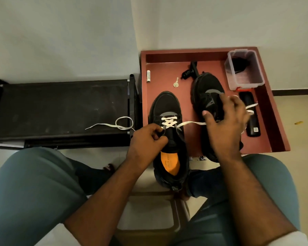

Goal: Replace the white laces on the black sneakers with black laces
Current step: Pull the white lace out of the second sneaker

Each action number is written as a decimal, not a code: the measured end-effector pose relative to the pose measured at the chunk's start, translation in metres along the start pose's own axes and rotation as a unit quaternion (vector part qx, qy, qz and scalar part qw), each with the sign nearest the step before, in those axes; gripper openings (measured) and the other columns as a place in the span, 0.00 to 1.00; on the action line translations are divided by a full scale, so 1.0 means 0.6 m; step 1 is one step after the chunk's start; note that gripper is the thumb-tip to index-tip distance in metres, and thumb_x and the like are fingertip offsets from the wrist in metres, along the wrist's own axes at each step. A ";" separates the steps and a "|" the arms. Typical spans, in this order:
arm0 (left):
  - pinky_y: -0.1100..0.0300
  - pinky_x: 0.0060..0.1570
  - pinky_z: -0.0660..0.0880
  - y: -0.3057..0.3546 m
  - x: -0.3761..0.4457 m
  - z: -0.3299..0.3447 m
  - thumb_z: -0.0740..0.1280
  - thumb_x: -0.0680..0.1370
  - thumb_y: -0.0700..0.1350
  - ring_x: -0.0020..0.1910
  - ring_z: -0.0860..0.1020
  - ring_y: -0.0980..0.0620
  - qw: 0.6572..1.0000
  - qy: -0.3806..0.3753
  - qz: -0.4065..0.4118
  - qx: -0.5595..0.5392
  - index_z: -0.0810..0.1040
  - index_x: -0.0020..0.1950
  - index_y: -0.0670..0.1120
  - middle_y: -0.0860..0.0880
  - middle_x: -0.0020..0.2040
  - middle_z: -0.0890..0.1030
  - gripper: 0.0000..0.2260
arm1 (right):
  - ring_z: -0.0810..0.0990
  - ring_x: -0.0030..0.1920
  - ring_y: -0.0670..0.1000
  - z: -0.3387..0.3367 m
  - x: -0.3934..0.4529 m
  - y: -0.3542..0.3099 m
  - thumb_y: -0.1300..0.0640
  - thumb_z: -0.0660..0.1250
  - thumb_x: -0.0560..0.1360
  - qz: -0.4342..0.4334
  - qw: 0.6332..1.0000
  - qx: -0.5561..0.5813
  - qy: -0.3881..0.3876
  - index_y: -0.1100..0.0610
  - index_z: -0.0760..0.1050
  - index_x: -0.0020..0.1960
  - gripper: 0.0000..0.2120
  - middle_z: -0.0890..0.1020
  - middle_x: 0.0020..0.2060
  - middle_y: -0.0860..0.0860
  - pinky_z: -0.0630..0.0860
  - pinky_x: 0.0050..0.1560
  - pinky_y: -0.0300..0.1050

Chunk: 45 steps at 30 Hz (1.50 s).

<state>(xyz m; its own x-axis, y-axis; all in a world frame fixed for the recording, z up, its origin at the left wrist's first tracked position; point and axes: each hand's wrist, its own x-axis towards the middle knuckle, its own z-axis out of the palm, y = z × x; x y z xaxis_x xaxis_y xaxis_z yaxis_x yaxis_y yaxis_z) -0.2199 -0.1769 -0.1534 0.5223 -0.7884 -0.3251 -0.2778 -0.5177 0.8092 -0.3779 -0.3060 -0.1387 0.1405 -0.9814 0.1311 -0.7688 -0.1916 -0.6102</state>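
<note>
Two black sneakers stand on a red-brown tray table (167,68). The left sneaker (165,105) has an orange insole and a white lace (169,122) crossed through its front eyelets only. My left hand (148,141) pinches the lace at the sneaker's left eyelets, and that lace end trails left onto a black rack (60,107). My right hand (224,121) holds the other lace end, drawn rightward over the right sneaker (206,86), which shows no white lace. A clear plastic box (244,75) at the back right holds dark laces.
On the table lie a black remote (253,125), a small key (175,84), a white tube (148,76) and a small black gadget (189,71). My knees frame the bottom of the view, with a stool (149,210) between them. A wall stands behind.
</note>
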 end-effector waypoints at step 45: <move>0.52 0.64 0.70 0.009 0.049 0.010 0.74 0.72 0.48 0.66 0.69 0.48 0.986 0.128 0.095 0.056 0.78 0.59 0.52 0.49 0.66 0.70 0.17 | 0.83 0.44 0.53 0.024 -0.042 -0.034 0.63 0.70 0.72 0.035 0.953 0.095 -0.286 0.58 0.84 0.52 0.09 0.85 0.41 0.55 0.72 0.38 0.26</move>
<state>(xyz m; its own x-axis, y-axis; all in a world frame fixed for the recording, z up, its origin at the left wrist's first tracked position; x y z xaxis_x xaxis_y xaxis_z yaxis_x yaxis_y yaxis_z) -0.2109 -0.2049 -0.1613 0.6344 -0.7725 -0.0281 -0.4691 -0.4136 0.7803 -0.3568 -0.2777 -0.1407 0.4516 -0.8291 -0.3297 -0.6693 -0.0704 -0.7396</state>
